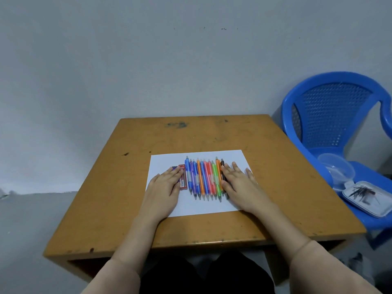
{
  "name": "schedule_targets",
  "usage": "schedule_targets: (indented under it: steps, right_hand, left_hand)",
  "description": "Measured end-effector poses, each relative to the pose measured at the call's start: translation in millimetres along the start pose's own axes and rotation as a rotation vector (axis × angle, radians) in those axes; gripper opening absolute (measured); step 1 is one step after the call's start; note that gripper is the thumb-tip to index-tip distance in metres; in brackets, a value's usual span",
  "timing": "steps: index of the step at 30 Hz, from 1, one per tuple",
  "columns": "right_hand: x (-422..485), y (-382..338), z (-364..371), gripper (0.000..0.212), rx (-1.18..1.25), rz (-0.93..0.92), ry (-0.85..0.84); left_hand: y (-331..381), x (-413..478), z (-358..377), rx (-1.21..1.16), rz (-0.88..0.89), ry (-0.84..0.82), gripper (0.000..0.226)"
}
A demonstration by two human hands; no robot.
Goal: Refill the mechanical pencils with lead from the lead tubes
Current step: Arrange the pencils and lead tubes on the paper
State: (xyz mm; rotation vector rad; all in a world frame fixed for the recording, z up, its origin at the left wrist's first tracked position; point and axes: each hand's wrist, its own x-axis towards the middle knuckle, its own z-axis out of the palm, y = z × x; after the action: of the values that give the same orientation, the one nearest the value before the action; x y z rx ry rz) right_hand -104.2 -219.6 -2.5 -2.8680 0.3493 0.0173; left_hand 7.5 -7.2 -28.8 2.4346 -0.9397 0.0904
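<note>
Wooden table (212, 134): paper sheet (233, 158) holds row of mechanical pencils (204, 179), lead tubes (183, 184) just left. Left hand (164, 187) flat on tubes, right hand (237, 185) flat touching rightmost pencil; neither grasps anything.

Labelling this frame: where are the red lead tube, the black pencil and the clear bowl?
red lead tube (184, 181): head view, its label
black pencil (222, 163): head view, top end
clear bowl (336, 171): head view, side wall

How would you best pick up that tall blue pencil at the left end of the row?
I'd pinch the blue pencil by its top end, coming from above: it pokes out past its neighbours, while the red lead tube and purple pencil crowd its sides.
</note>
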Motion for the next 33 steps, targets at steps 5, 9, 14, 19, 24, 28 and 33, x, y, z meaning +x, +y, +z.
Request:
schedule_targets:
  steps: [5, 9, 14, 19, 24, 28, 33]
  right_hand:
    - [5, 3, 2, 0.057, 0.036, -0.03, 0.026]
    - [2, 4, 3, 0.066, 0.09, -0.089, 0.029]
    - [-2, 3, 1, 0.095, -0.034, -0.167, -0.062]
    - [-1, 2, 0, 0.088, -0.02, -0.145, -0.067]
    - [1, 4, 3, 0.097, 0.004, -0.183, -0.02]
    - [1, 7, 4, 0.098, 0.025, -0.223, -0.005]
    - [3, 6, 3, 0.088, 0.057, -0.202, -0.023]
  left_hand:
    - [1, -3, -4, -0.004, -0.032, 0.011, 0.052]
    - [5, -5, -8, -0.012, 0.002, -0.01, 0.058]
    - [11, -5, -11, -0.05, 0.03, -0.116, 0.086]
    - [11, -6, -10, -0.011, 0.047, -0.12, 0.073]
    - [12, -6, -14, 0.017, 0.106, -0.152, 0.08]
    - [19, 4, -18, 0.081, 0.158, -0.214, 0.084]
    - [24, 12, -13, 0.147, 0.213, -0.308, 0.081]
